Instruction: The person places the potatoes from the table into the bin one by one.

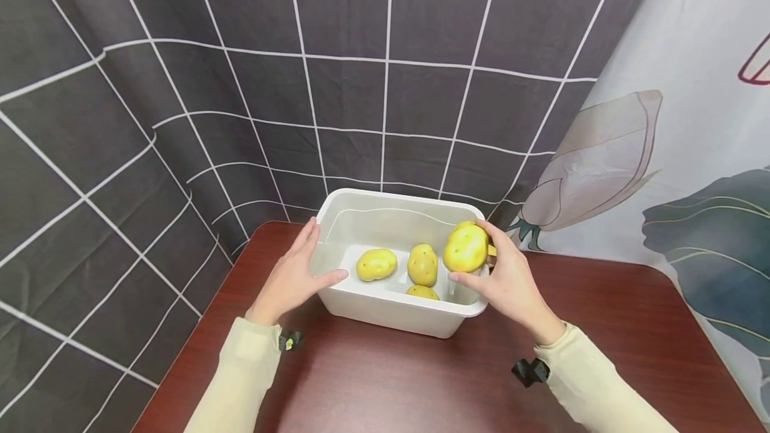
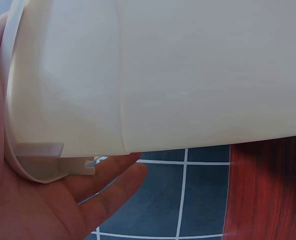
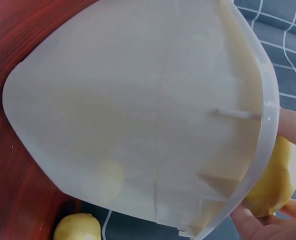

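A white plastic bin [image 1: 385, 313] stands on the table with three yellow potatoes in view inside: one on the left [image 1: 376, 264], one in the middle [image 1: 423, 264], and one [image 1: 423, 293] partly hidden by the front wall. My right hand [image 1: 508, 279] holds another potato [image 1: 466, 247] between thumb and fingers, over the bin's right end. In the right wrist view this potato [image 3: 274, 182] shows beyond the rim. At the left end, my left hand [image 1: 289, 282] lies around the bin's corner, thumb over the front rim, its fingers [image 2: 113, 192] extended along the end wall.
A further potato [image 3: 78, 229] lies outside the bin, mostly hidden by my right hand in the head view. Under everything is a red-brown wooden table [image 1: 361, 379]. A dark gridded curtain [image 1: 343, 92] hangs behind and at left, a patterned white one [image 1: 692, 32] at right.
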The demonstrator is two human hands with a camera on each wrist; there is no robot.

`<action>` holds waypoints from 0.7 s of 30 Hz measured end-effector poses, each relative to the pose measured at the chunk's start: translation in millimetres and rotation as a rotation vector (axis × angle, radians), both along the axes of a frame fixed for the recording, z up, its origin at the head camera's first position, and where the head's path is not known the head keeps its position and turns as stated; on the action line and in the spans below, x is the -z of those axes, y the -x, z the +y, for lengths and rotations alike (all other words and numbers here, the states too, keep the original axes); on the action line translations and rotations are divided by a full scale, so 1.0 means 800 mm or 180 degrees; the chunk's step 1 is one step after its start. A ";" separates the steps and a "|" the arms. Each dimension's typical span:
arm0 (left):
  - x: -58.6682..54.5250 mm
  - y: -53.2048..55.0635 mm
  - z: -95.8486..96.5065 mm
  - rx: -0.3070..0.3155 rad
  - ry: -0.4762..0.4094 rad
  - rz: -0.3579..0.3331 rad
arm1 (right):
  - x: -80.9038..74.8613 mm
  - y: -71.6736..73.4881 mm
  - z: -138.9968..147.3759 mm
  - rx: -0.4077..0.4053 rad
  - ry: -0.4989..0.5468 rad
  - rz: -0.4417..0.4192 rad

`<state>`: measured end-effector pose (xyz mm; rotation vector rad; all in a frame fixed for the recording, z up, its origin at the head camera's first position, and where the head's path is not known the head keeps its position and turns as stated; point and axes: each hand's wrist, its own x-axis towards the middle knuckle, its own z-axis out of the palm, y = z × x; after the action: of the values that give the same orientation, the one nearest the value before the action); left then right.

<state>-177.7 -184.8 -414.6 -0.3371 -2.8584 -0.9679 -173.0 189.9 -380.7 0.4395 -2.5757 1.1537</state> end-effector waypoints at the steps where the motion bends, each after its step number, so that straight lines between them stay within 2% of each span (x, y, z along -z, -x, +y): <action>1: 0.000 0.000 0.000 -0.0002 0.0002 -0.0003 | 0.000 0.000 -0.001 -0.0022 -0.0010 0.0000; 13: 0.000 0.000 0.000 0.0006 -0.0015 0.0000 | 0.007 0.007 -0.016 -0.0229 -0.0184 0.0058; 21: 0.000 0.000 -0.001 0.0002 -0.0031 0.0003 | 0.010 0.013 -0.020 -0.0350 -0.0494 0.0198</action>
<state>-177.6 -185.4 -414.9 -0.3373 -2.8520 -0.9811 -183.7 173.5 -389.1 0.6489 -2.6252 0.9608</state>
